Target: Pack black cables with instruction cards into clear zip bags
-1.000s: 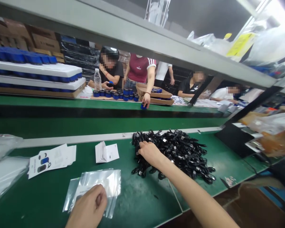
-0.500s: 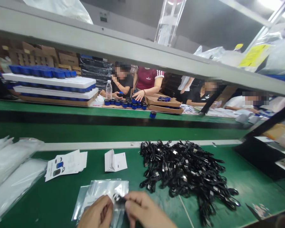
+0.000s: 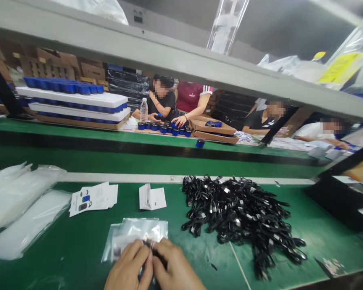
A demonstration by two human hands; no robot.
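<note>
My left hand point(image 3: 129, 266) and my right hand point(image 3: 176, 266) meet at the bottom centre, fingers closed and touching. Between them shows a small dark part of a black cable point(image 3: 147, 243), pinched by the right fingers; most of it is hidden. The left fingers close at the edge of a clear plastic bag, their exact grip covered. Under and beyond both hands lie several overlapping clear bags point(image 3: 145, 228), with printed paper showing through. A large pile of coiled black USB cables point(image 3: 236, 213) is to the right of my hands.
Printed cards point(image 3: 93, 197) and a folded leaflet stack point(image 3: 153, 198) lie behind the bags. Packs of plastic bags point(image 3: 27, 201) are at left. Beyond a grey shelf beam point(image 3: 169, 60), co-workers sit and stand near blue round items point(image 3: 163, 129), cartons and a water bottle point(image 3: 143, 110).
My hands have come together over the bags, and the cable that showed in my right fingers is now mostly hidden. The view has shifted slightly, moving the scene to the right.
</note>
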